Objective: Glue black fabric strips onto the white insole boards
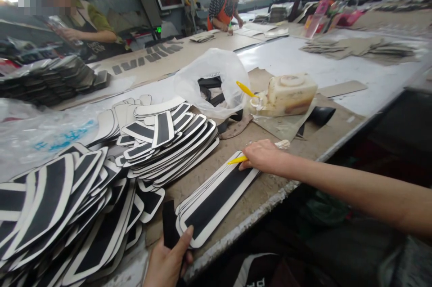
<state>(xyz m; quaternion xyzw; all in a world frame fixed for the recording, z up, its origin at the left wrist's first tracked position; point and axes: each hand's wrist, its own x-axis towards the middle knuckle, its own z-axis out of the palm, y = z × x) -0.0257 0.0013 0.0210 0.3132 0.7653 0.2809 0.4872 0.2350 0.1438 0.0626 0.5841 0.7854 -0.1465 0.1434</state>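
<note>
One panel stack (219,200): lower centre of frame. Right hand (263,157): clamped on yellow stick (238,159), resting at stack's far end, seemingly steadying it. Left hand (167,260): closed on black strip (170,223), thumb at near corner, likely guarding alignment. Plastic jug (293,93): upper right of centre, apparently stationed for short reach.
</note>
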